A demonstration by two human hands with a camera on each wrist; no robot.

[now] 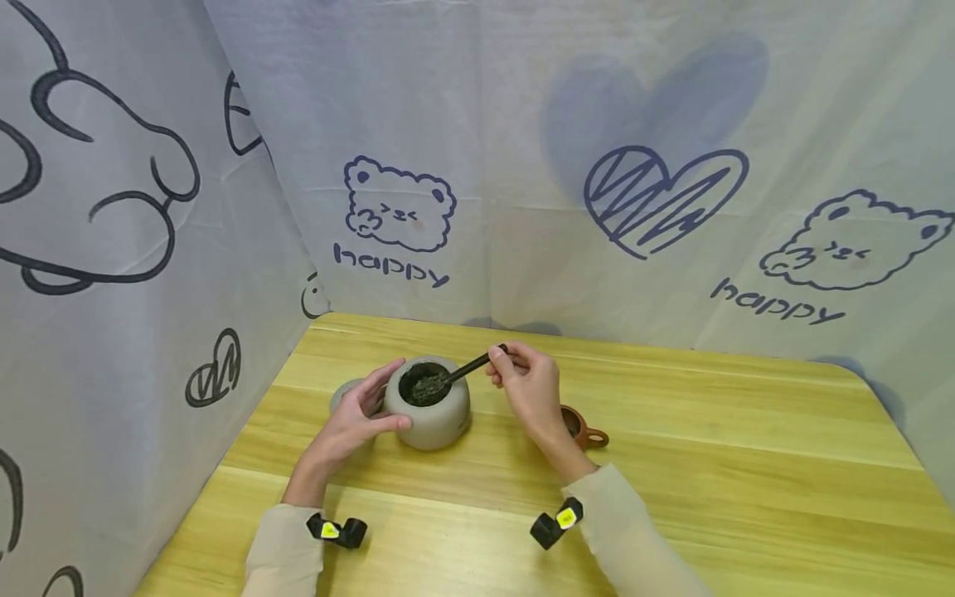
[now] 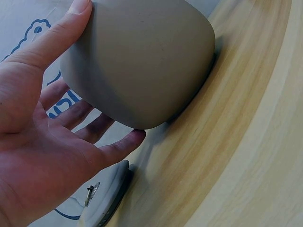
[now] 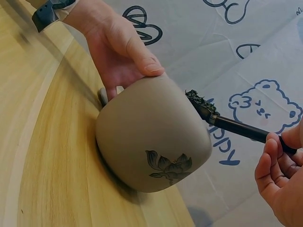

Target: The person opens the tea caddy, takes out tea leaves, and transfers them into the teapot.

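Observation:
A rounded grey tea jar [image 1: 436, 427] with a dark lotus drawing on its side stands on the wooden table, its mouth uncovered. My left hand [image 1: 354, 423] holds it from the left, thumb at the near side and fingers round the far side. In my right hand [image 1: 531, 390] I pinch the dark handle of a tea scoop [image 3: 241, 128]. The scoop's head is at the jar's mouth, heaped with dark green tea leaves [image 3: 201, 101] that show above the rim in the right wrist view.
The jar's grey lid [image 2: 106, 196], with a small metal ring, lies left of the jar behind my left hand. A reddish-brown clay vessel [image 1: 594, 438] with a loop handle is partly hidden by my right forearm. Printed cloth [image 1: 522, 249] hangs behind the table.

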